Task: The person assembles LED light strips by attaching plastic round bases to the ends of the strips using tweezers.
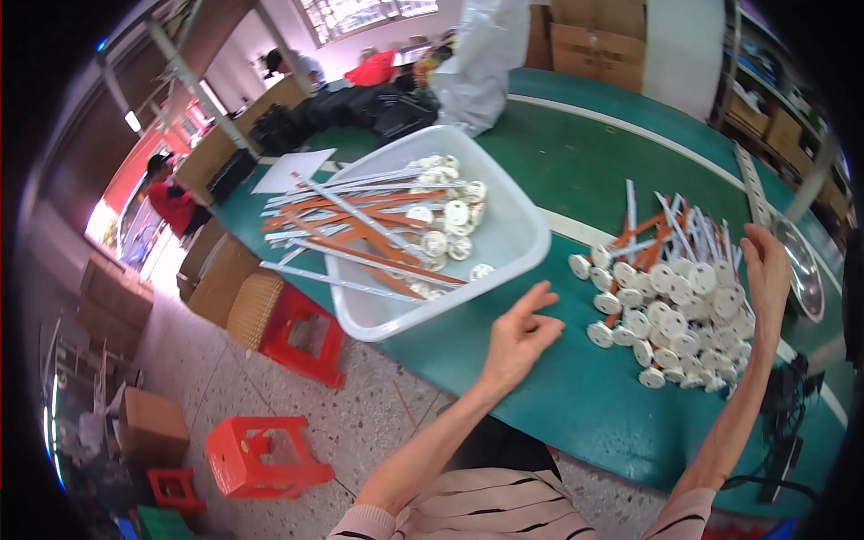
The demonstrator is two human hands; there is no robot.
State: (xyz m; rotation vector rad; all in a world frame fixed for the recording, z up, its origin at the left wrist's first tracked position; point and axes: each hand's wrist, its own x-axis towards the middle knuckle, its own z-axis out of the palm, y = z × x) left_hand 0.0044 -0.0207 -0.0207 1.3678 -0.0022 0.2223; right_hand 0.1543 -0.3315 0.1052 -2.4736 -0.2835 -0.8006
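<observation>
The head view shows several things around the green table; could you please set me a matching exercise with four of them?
1. Tub
2. Stools
3. Dish
4. Paper

A. Flat and white, left of the tub
B. Holding strips and discs
C. Silver, beside the right hand
D. Red, on the floor

Pairs: 1-B, 2-D, 3-C, 4-A

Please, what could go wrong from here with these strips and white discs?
The strips jut out over the left rim of the tub, so one could snag or slide out. The white discs lie in a loose heap near the right hand; a bump might scatter them.
</observation>
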